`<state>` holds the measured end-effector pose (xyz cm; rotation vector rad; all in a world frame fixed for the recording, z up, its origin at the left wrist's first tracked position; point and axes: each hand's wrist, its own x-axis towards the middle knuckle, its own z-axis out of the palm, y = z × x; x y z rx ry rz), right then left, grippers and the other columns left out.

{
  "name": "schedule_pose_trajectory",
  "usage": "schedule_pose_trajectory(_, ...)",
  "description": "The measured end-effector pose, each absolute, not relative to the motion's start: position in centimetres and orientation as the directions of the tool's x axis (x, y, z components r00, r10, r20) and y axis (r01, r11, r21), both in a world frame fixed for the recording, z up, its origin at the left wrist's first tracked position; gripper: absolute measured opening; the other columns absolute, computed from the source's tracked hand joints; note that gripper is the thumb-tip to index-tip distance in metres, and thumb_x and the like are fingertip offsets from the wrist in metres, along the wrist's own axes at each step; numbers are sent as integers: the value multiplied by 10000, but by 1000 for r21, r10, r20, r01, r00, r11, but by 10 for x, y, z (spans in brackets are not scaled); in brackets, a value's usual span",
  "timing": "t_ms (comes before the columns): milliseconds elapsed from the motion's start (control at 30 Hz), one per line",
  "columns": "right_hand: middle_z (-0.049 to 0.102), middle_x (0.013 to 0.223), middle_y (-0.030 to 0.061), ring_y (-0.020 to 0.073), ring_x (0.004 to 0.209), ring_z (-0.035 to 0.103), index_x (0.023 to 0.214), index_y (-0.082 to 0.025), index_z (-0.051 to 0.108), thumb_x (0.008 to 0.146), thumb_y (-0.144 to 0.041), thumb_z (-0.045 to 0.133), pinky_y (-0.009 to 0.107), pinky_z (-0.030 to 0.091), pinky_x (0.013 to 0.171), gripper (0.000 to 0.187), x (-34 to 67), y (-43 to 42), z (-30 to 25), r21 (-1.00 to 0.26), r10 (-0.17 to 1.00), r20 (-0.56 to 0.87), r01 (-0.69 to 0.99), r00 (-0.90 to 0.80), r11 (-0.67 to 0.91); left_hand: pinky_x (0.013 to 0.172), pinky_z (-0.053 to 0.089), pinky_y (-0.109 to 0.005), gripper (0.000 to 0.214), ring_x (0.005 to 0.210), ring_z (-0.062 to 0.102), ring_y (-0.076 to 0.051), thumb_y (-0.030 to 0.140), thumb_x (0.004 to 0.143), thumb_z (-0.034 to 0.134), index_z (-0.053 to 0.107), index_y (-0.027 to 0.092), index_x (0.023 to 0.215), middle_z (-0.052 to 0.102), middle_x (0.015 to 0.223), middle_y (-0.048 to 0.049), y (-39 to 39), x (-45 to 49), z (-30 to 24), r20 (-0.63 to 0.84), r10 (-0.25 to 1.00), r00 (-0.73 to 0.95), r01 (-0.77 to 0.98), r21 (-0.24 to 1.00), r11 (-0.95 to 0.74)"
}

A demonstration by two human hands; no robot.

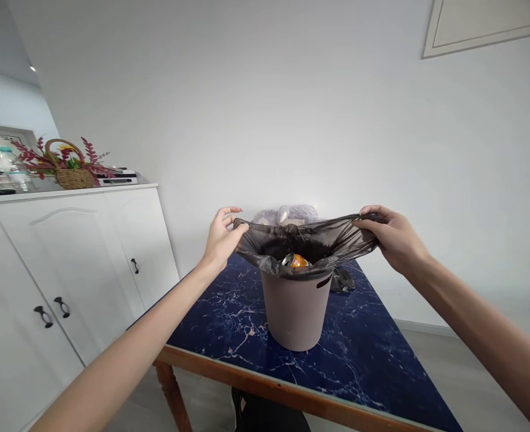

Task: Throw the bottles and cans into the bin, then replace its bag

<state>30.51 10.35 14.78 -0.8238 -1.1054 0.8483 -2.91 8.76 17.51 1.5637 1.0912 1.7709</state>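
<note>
- Bag (341, 249) lining the bin (296, 309) on the counter (359, 342), mouth spread wide.
- Left hand (222, 239) pinching the bag's left edge.
- Right hand (396, 239) gripping its right edge.
- Can (299, 261) inside the bag, near its front rim.

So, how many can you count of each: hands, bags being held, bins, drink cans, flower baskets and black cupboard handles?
Hands: 2, the left hand and right hand
Held bag: 1
Bin: 1
Drink can showing: 1
Flower basket: 1
Black cupboard handles: 3
Total: 9
</note>
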Motion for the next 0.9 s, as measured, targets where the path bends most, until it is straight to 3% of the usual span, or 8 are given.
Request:
schedule_pose_trajectory(133,622,727,-30,97,609,547,848,-205,666,527,-196,905,196,393,502,400,318,89,151,-846,853,420,-205,308,491,473,371,-204,354,528,428,-89,96,743,724,631,229,1058,448,677,75,80,-35,182,685,696,-214,202,729,-655)
schedule_pose_trajectory(267,673,837,-5,106,698,594,883,-213,705,540,-217,932,172,449,547,411,336,72,140,-827,831,428,-217,356,519,470,445,-231,332,533,487,-105,149,762,748,624,237,1057,454,723,66,65,-46,179,716,657,-234,215,698,-684)
schedule_pose_trajectory(400,726,931,21,139,785,653,980,-256,771,631,-365,933,161,522,588,399,354,50,104,-881,838,381,-120,392,457,570,502,-237,306,576,557,-100,202,800,785,631,232,1062,472,746,67,44,-58,162,736,633,-239,259,677,-689)
schedule_pose_trajectory(533,752,1024,26,187,806,690,1055,-325,805,731,-539,885,234,628,647,396,365,31,56,-925,840,310,-62,446,375,581,546,-231,331,667,555,-119,311,793,839,631,230,1036,458,791,53,22,-64,137,681,655,-326,238,730,-641)
schedule_pose_trajectory(733,683,877,44,211,679,630,989,-403,825,790,-557,847,296,653,565,253,366,19,-1,-922,918,165,-275,361,274,516,519,-217,392,702,522,-137,344,756,876,638,245,1052,456,812,43,7,-66,108,544,741,-394,83,824,-561)
schedule_pose_trajectory(833,673,859,32,203,693,647,964,-377,824,781,-519,859,283,655,562,234,359,18,-30,-868,955,83,-449,286,210,594,519,-242,358,681,529,-138,357,818,836,621,261,1088,519,794,44,4,-69,89,483,777,-404,-36,840,-541)
schedule_pose_trajectory(900,723,930,24,193,722,676,1060,-366,827,753,-534,873,275,664,604,353,349,15,-51,-830,971,25,-537,238,152,709,552,-283,310,765,600,-168,407,879,771,617,264,1107,600,833,19,3,-72,68,446,787,-427,-118,835,-537)
